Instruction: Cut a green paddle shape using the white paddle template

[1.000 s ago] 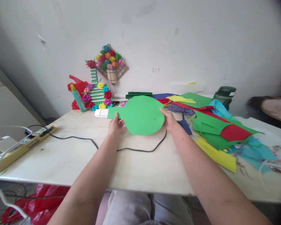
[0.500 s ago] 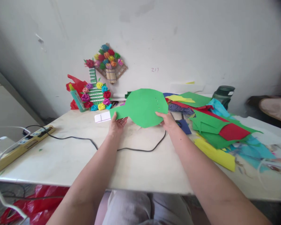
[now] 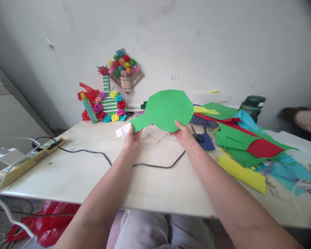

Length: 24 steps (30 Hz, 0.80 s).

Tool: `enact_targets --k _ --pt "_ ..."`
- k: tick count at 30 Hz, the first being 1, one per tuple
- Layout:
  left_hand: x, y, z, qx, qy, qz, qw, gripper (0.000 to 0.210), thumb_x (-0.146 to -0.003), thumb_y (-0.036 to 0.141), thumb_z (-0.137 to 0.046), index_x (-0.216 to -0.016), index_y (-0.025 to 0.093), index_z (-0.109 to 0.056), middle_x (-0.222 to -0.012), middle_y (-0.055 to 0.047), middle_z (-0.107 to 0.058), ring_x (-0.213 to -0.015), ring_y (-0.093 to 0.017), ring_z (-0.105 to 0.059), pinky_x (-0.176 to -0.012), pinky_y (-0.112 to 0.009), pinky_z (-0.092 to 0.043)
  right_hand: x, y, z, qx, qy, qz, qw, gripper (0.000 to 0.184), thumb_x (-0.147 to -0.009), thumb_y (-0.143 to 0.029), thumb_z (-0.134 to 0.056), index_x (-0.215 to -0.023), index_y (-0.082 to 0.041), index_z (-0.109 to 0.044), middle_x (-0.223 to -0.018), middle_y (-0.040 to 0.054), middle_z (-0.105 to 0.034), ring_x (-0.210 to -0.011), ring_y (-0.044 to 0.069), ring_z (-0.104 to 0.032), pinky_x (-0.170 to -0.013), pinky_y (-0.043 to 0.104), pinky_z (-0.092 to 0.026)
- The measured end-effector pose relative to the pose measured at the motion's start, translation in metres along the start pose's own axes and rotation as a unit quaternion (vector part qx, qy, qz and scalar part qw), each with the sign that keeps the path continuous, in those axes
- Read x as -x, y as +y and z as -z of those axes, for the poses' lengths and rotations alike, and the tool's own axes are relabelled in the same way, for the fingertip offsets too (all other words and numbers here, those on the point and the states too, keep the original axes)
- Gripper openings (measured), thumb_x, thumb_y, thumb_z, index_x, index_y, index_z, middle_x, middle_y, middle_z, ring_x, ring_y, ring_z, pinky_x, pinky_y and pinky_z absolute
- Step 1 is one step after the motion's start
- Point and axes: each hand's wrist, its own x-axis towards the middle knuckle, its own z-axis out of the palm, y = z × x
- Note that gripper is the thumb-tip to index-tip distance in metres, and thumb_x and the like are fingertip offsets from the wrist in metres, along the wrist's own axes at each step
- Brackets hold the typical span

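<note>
A green paper cutout [image 3: 168,110], round with a straight handle-like strip on its left, is held up above the table between both hands. My left hand [image 3: 132,137] pinches the strip near its end, thumb in front and fingers behind. A white tab [image 3: 123,130] with small dark writing sticks out past that end. My right hand [image 3: 183,134] grips the lower right edge of the round part, thumb on the front. Several small dark marks or holes show near the upper right of the cutout.
Paper-flower crafts [image 3: 110,103] and a glue bottle [image 3: 89,109] stand at the back left. A power strip [image 3: 38,157] lies left, its black cable [image 3: 160,166] crossing the table [image 3: 93,180]. Scissors [image 3: 198,136], coloured paper scraps [image 3: 238,173] and a dark bottle [image 3: 252,107] are on the right.
Both hands have raised the green cutout slightly and tilted it, its round end now higher and its strip slanting down to the left. The camera view has shifted a little.
</note>
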Motion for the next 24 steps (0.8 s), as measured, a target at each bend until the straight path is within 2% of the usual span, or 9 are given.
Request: enact_targets --k 3,5,10,12,14,16,19,22,24 --pt "0.002 -0.003 0.0 -0.032 -0.028 0.008 0.999 0.015 -0.081 0.023 -0.057 -0.096 0.021 -0.056 -0.08 0.0 -0.066 -0.068 -0.011 -0.065 -0.066 -0.022 -0.053 0.004 0.006 -0.009 0.021 0.019 0.005 1.0 0.048 -0.063 -0.03 -0.067 -0.109 -0.026 -0.053 -0.109 0.0029 -0.062 -0.083 0.019 -0.061 -0.052 0.028 -0.053" --pt "0.003 -0.004 0.002 -0.059 -0.076 0.013 0.995 0.02 -0.076 0.02 -0.061 -0.096 0.019 -0.057 -0.082 -0.002 -0.066 -0.072 -0.014 -0.066 -0.065 -0.021 -0.053 0.002 0.007 -0.008 0.033 0.036 0.02 0.999 0.047 -0.064 -0.031 -0.065 -0.109 -0.026 -0.052 -0.107 0.0022 -0.062 -0.08 0.018 -0.061 -0.05 0.027 -0.053" --pt "0.012 -0.004 0.006 -0.106 -0.23 0.041 0.967 0.033 -0.064 -0.002 -0.061 -0.093 0.013 -0.059 -0.093 -0.009 -0.066 -0.088 -0.02 -0.065 -0.077 -0.025 -0.052 -0.01 0.002 0.013 0.054 0.071 0.029 0.996 0.045 -0.063 -0.034 -0.064 -0.107 -0.026 -0.053 -0.105 0.0022 -0.063 -0.076 0.017 -0.062 -0.046 0.025 -0.049" --pt "0.013 -0.003 0.007 -0.128 -0.261 0.067 0.955 0.035 -0.064 -0.004 -0.059 -0.095 0.013 -0.058 -0.101 -0.012 -0.065 -0.093 -0.021 -0.063 -0.081 -0.027 -0.05 -0.015 -0.001 0.022 0.043 0.082 0.03 0.995 0.043 -0.063 -0.034 -0.063 -0.104 -0.025 -0.053 -0.107 0.0035 -0.062 -0.073 0.017 -0.061 -0.046 0.025 -0.048" --pt "0.01 -0.001 0.008 -0.144 -0.243 0.085 0.956 0.033 -0.066 -0.003 -0.056 -0.095 0.014 -0.058 -0.102 -0.013 -0.065 -0.093 -0.021 -0.063 -0.08 -0.028 -0.05 -0.018 -0.004 0.029 0.039 0.085 0.034 0.995 0.04 -0.063 -0.034 -0.063 -0.101 -0.024 -0.054 -0.105 0.0045 -0.062 -0.072 0.017 -0.06 -0.046 0.025 -0.047" --pt "0.006 0.004 0.01 -0.133 -0.184 0.081 0.97 0.026 -0.072 0.003 -0.053 -0.094 0.014 -0.059 -0.092 -0.011 -0.067 -0.088 -0.02 -0.064 -0.076 -0.028 -0.051 -0.019 -0.008 0.033 0.043 0.078 0.031 0.996 0.038 -0.063 -0.033 -0.062 -0.099 -0.024 -0.054 -0.098 0.0039 -0.064 -0.069 0.017 -0.06 -0.045 0.025 -0.046" --pt "0.001 0.015 0.012 -0.071 -0.124 0.053 0.988 0.024 -0.082 0.027 -0.045 -0.096 0.017 -0.061 -0.08 -0.008 -0.069 -0.076 -0.02 -0.065 -0.066 -0.032 -0.053 -0.019 -0.011 0.036 0.035 0.061 0.01 0.997 0.037 -0.061 -0.029 -0.063 -0.098 -0.025 -0.055 -0.089 0.0016 -0.065 -0.064 0.016 -0.059 -0.042 0.024 -0.043" --pt "0.003 0.026 0.013 -0.128 -0.159 0.133 0.97 0.044 -0.081 0.049 -0.04 -0.087 0.013 -0.065 -0.072 -0.011 -0.067 -0.067 -0.023 -0.065 -0.06 -0.035 -0.052 -0.017 -0.011 0.038 0.038 0.053 0.002 0.998 0.037 -0.06 -0.025 -0.063 -0.097 -0.023 -0.055 -0.087 0.0012 -0.065 -0.06 0.015 -0.057 -0.039 0.023 -0.04" --pt "0.006 0.027 0.013 -0.17 -0.193 0.171 0.951 0.047 -0.079 0.052 -0.043 -0.081 0.011 -0.066 -0.068 -0.013 -0.067 -0.062 -0.024 -0.064 -0.058 -0.036 -0.051 -0.017 -0.011 0.039 0.059 0.051 0.002 0.997 0.037 -0.059 -0.023 -0.063 -0.095 -0.022 -0.056 -0.085 0.0016 -0.065 -0.057 0.014 -0.055 -0.037 0.023 -0.038"
